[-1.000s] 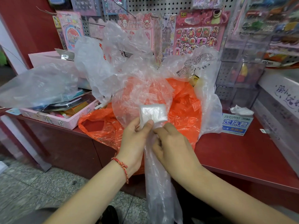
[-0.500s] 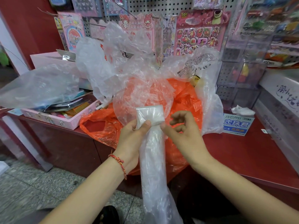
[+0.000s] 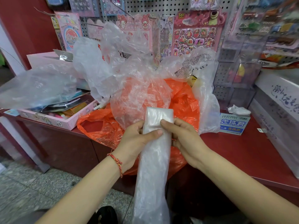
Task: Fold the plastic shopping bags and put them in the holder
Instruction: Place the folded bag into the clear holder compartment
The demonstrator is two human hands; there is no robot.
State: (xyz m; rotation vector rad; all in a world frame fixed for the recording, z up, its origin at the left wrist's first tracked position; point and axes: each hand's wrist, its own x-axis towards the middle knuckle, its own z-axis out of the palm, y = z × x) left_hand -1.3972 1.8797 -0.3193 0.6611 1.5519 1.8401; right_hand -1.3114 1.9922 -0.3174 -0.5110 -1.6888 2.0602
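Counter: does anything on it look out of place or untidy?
Yes. Crumpled clear bags are heaped loosely on the counter; an orange bag under them droops over its front edge, and one clear bag sprawls across the pink tray. Only the strip that the left hand and right hand hold is folded neat.

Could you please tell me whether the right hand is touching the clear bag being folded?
Touching. The head view shows the right hand pinching the folded top of the clear bag, a fingertip pressed on the plastic.
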